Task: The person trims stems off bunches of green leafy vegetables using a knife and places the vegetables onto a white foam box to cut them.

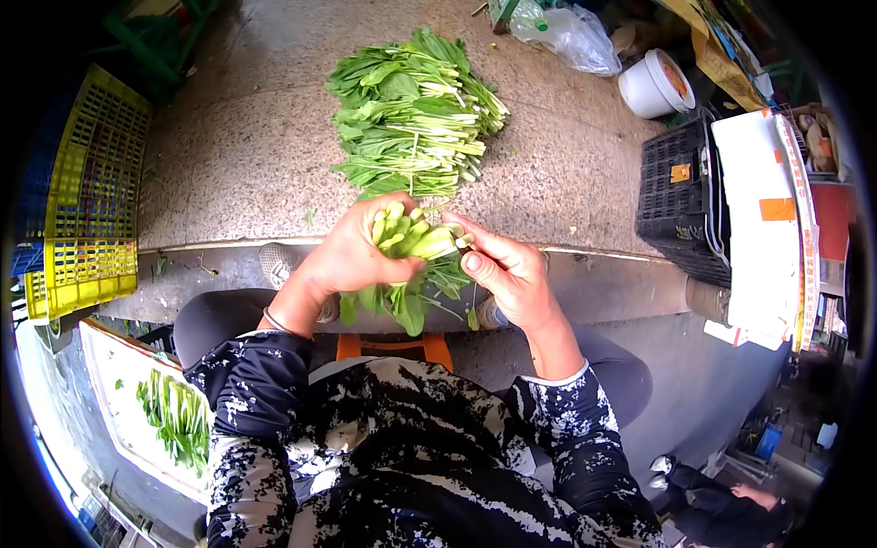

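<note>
Clock centred on your hands, twelve pointing away from you.

Stone ledge (228, 137): spans ten to two, a broad flat surface in front of your knees. Yellow crate (68, 297) between nine and ten, black crate (676, 205) just before three; both sit out to the sides, presumably so the middle stays within easy reach.

White tray (117, 402) at eight, lower than the ledge, with leafy greens (174, 420) lying in it; handy to your left side, I judge.

Pile of greens (411, 114) at twelve, near your hands. Leaves mostly toward ten, stems toward two: probably aligned so stems can be gathered evenly.

White bucket (650, 87) at two, tilted, well apart from the pile.

Bunch of greens (425, 239) over the ledge's near edge. Your left hand (356, 248) is wrapped round it, fingers curled and thumb across; leaves hang toward six, stem ends show on top, likely kept in your sight.

Your right hand (512, 274) is at three, thumb and forefinger about the outermost stem end. Whether they pinch it, or hold something small, I cannot tell.
</note>
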### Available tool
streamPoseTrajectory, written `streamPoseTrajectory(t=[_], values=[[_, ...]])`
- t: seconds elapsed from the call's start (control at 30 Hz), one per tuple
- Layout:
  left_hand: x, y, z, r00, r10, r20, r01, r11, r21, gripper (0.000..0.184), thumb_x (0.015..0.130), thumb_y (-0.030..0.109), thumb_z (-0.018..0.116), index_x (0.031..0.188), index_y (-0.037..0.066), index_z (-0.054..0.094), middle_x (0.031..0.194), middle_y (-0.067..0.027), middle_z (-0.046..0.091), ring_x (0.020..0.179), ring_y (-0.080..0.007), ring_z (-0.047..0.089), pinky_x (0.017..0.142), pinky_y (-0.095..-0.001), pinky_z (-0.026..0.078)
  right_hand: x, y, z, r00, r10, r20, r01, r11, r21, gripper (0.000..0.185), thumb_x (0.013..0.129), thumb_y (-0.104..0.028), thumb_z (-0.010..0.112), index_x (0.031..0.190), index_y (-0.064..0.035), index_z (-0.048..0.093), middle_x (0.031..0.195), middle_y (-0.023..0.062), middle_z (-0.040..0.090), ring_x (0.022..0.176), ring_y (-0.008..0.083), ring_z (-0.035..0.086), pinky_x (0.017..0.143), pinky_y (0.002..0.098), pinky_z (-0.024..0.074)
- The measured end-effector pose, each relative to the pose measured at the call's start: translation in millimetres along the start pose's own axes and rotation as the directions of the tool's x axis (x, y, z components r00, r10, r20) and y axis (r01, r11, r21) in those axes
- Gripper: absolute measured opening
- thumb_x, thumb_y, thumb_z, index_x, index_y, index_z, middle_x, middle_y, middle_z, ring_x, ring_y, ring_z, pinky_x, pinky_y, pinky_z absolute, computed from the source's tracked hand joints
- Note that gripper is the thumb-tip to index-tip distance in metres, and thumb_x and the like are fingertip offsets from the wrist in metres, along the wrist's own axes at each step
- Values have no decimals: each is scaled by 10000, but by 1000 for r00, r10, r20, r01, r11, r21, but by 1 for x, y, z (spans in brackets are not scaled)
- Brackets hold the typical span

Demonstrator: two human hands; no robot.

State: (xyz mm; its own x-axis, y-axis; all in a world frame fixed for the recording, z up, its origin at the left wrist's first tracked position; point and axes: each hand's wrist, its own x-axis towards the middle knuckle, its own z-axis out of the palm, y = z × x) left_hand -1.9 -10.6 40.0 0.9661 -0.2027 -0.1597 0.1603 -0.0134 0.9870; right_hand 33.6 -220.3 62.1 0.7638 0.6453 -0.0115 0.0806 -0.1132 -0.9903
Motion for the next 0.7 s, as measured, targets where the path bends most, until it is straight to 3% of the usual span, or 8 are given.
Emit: streamPoseTrajectory(t=[0.13,0.23,0.3,0.37,0.43,0.53,0.63,0.7], values=[[0,-2,1,999,-16,41,17,999,-27,386,563,38,740,885,74,529,794,28,557,725,-66,507,684,-225,436,-3,3,-4,1000,-13,10,13,1000,18,385,872,-182,573,1216,-21,510,1002,51,637,851,62,543,761,200,431],[-1,-1,1,998,5,68,-6,1000,13,385,591,39,736,920,63,540,784,46,541,720,-48,498,663,-213,436,-7,7,-11,990,121,75,-126,990,68,353,871,-176,574,1192,-34,538,972,48,644,833,60,546,737,201,439],[-1,-7,2,996,-30,85,33,999,-33,393,589,41,737,929,62,541,789,43,544,724,-51,501,669,-216,439,-9,8,-11,997,48,52,-51,997,51,321,881,-177,558,1171,-39,557,939,46,647,790,54,544,701,195,442],[0,-13,1,993,-63,103,71,994,-79,401,587,43,737,938,61,543,794,41,547,728,-53,504,676,-219,441,-10,9,-12,991,123,-52,-126,990,-58,319,886,-178,550,1171,-36,556,940,52,647,787,52,542,698,193,440],[1,-16,0,978,-93,188,126,978,-168,414,616,-51,681,972,41,489,884,-50,608,835,-162,606,778,-285,473,-12,9,-13,970,182,-161,-207,965,-158,316,890,-178,542,1171,-34,555,942,58,647,783,51,540,695,191,438],[1,-10,0,968,-108,226,168,950,-263,435,623,-75,662,1005,17,475,926,-85,616,862,-205,624,808,-310,478,-18,10,-16,986,66,-154,-79,994,-81,357,886,-184,554,1219,-59,523,831,-9,587,674,24,440,627,179,400],[0,-15,0,967,-106,232,174,939,-297,447,622,-63,664,1021,11,478,938,-88,621,853,-197,622,810,-302,474,-23,0,-16,985,149,88,-154,987,51,467,860,-177,590,1295,-88,444,804,-25,531,677,45,414,641,201,395],[1,-11,0,960,-107,259,181,942,-283,442,621,-55,667,1017,9,481,934,-88,624,854,-194,622,812,-300,473,-21,2,-15,991,91,102,-93,996,16,466,859,-177,591,1294,-92,447,807,-27,529,679,46,413,644,199,393]])
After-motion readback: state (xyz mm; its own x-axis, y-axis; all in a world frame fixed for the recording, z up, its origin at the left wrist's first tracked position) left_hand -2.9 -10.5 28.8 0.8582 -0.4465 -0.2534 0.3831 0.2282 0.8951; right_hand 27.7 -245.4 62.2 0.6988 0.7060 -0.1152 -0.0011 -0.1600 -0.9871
